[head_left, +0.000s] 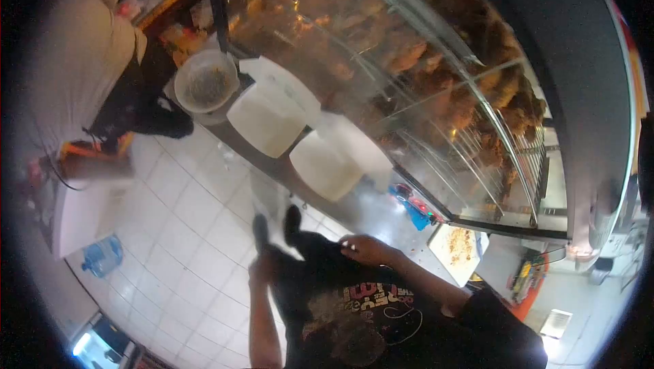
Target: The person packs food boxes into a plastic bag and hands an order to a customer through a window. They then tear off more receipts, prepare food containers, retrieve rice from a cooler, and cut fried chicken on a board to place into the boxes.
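My right hand lies against the black clothing at my waist. Its fingers are bent toward the cloth, and whether they grip it is unclear. My left hand hangs blurred beside my left thigh, above the white tiled floor; nothing shows in it. My black printed T-shirt fills the bottom of the view, and my two dark shoes point away over the tiles. A steel counter runs just ahead of my right hand.
A glass display case full of fried chicken stands behind the counter. On the counter sit two white tubs, a round bowl, a crumb-strewn tray and a blue item. Another person stands far left; a water bottle lies on the floor.
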A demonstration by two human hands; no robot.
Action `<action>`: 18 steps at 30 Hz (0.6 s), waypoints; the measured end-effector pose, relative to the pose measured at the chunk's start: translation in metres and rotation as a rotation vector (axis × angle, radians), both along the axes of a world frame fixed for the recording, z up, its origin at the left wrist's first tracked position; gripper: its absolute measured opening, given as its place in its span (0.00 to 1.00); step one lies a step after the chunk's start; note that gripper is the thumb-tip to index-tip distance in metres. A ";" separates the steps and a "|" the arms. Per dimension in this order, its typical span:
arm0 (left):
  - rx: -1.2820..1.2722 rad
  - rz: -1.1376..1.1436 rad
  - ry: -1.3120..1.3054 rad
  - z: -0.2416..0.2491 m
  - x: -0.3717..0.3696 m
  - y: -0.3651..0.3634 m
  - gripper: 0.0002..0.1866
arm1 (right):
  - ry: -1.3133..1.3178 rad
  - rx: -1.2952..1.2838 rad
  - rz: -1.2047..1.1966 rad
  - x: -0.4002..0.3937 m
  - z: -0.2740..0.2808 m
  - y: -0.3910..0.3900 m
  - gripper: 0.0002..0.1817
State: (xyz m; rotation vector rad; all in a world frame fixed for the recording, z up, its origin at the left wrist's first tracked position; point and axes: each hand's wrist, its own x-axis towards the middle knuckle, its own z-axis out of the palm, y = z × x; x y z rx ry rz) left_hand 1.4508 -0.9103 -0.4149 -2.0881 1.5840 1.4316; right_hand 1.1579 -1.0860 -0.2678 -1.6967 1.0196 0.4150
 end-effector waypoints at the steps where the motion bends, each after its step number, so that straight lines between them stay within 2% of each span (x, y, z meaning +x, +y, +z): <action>1: 0.056 -0.022 -0.008 -0.082 0.007 0.063 0.20 | 0.046 -0.033 0.068 0.003 -0.005 -0.002 0.23; 2: 0.134 -0.139 -0.125 -0.109 0.010 0.088 0.19 | 0.033 -0.079 0.092 0.007 -0.007 -0.003 0.23; 3: 0.130 -0.157 -0.045 -0.116 0.020 0.093 0.18 | 0.009 -0.132 0.046 0.010 -0.007 -0.008 0.23; 4: 0.118 0.006 -0.046 -0.063 0.016 0.067 0.15 | -0.008 -0.175 0.101 0.015 -0.006 -0.010 0.23; 5: 0.111 -0.078 0.126 -0.082 0.031 0.073 0.11 | -0.019 -0.218 0.154 0.019 -0.010 -0.009 0.24; 6: 0.062 0.002 0.149 -0.097 0.036 0.090 0.11 | -0.132 -0.290 0.200 0.016 -0.045 -0.012 0.26; 7: 0.002 0.072 0.144 -0.095 0.037 0.092 0.11 | -0.148 -0.341 0.154 0.025 -0.043 -0.015 0.26; 9: -0.121 0.232 0.156 -0.086 0.032 0.088 0.11 | -0.146 -0.216 0.202 0.036 -0.036 -0.027 0.28; 10: -0.160 0.271 0.163 -0.081 0.033 0.080 0.11 | -0.156 -0.259 0.137 0.036 -0.043 -0.025 0.28; 12: -0.214 0.315 0.171 -0.070 0.038 0.060 0.11 | -0.282 -0.505 0.150 0.037 -0.071 -0.026 0.25; 15: -0.242 0.332 0.169 -0.055 0.044 0.042 0.11 | -0.485 -0.616 0.038 0.037 -0.079 -0.024 0.24; 16: -0.247 0.344 0.174 -0.048 0.046 0.040 0.12 | -0.504 -0.620 0.027 0.035 -0.066 -0.025 0.24; 18: -0.242 0.346 0.168 -0.042 0.051 0.035 0.12 | -0.317 -0.436 0.126 0.020 -0.023 -0.033 0.23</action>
